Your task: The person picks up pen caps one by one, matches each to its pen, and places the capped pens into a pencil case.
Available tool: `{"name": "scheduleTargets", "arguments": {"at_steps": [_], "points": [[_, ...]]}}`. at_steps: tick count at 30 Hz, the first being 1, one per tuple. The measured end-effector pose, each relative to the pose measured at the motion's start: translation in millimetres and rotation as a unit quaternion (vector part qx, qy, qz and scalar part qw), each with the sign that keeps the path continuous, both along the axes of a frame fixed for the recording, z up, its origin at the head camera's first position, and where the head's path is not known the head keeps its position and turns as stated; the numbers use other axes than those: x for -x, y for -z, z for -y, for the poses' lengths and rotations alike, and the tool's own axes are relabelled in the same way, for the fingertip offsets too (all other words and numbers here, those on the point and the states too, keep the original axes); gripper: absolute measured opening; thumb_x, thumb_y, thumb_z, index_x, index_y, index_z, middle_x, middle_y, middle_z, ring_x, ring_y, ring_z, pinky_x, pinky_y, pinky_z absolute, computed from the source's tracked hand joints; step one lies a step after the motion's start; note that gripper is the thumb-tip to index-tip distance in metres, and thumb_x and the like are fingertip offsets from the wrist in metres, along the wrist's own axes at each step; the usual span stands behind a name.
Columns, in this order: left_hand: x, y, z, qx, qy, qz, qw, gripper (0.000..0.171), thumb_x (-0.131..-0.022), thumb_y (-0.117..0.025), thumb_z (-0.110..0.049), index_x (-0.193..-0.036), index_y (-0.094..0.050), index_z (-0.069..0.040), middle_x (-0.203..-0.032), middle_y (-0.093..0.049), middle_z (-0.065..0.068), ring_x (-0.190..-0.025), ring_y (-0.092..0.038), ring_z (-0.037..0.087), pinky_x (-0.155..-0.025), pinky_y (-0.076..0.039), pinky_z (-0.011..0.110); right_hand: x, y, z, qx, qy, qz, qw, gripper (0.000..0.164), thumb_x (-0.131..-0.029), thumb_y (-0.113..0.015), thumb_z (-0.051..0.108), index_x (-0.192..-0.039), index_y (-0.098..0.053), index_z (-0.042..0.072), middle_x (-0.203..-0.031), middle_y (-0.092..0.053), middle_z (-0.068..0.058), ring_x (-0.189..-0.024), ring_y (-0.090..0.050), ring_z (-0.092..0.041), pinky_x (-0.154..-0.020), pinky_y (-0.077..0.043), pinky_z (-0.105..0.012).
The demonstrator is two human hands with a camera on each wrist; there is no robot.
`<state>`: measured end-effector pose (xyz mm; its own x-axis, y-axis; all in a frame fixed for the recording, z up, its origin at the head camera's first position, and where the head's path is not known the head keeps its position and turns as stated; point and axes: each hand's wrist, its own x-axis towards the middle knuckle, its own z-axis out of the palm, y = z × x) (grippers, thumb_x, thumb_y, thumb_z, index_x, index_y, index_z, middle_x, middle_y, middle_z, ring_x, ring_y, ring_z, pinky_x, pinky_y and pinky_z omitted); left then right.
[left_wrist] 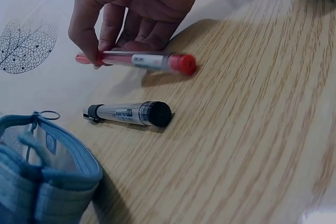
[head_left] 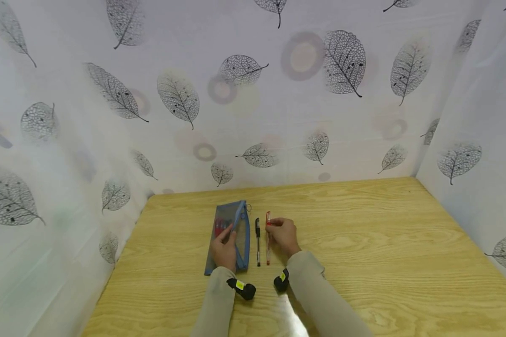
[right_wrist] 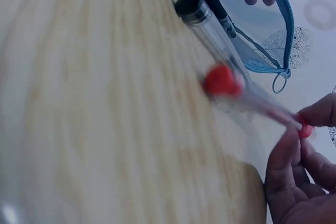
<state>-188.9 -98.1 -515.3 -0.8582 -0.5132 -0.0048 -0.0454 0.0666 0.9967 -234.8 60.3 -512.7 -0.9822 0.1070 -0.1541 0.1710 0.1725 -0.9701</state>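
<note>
My right hand (head_left: 283, 235) pinches a red gel pen (head_left: 268, 250) near its cap, between thumb and fingertips. In the left wrist view, that red pen (left_wrist: 149, 61) is raised, with its shadow on the wood below. A black gel pen (head_left: 258, 245) lies on the table between the red pen and a blue mesh zip pencil case (head_left: 247, 243). My left hand (head_left: 224, 250) holds the case by its zipped edge, thumb and fingers at the mouth, which gapes towards the pens. Red and dark pens (head_left: 220, 225) show through the mesh inside.
The wood-grain table (head_left: 362, 243) stretches far to the right. A white curtain (head_left: 286, 117) printed with leaves stands behind it and along both sides. A small metal ring (head_left: 249, 207) hangs at the case's far corner.
</note>
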Motion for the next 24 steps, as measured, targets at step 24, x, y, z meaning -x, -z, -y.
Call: {"name": "scheduleTargets", "arguments": {"at_steps": [24], "points": [[-0.9,-1.5,-1.4,-0.001,-0.003,-0.005,1.0,0.024,-0.09,-0.066,-0.006,-0.112,-0.073,-0.01,-0.121,-0.065,0.014,-0.115,-0.058,0.029,-0.093,-0.046,0.049,2.8,7.1,-11.9,0.137,-0.067,0.014,0.988,0.027,-0.085,-0.066,-0.007,-0.112,-0.061,-0.011,-0.086,-0.063,-0.013,-0.06,-0.063,-0.016,-0.057,-0.057,-0.036]]}}
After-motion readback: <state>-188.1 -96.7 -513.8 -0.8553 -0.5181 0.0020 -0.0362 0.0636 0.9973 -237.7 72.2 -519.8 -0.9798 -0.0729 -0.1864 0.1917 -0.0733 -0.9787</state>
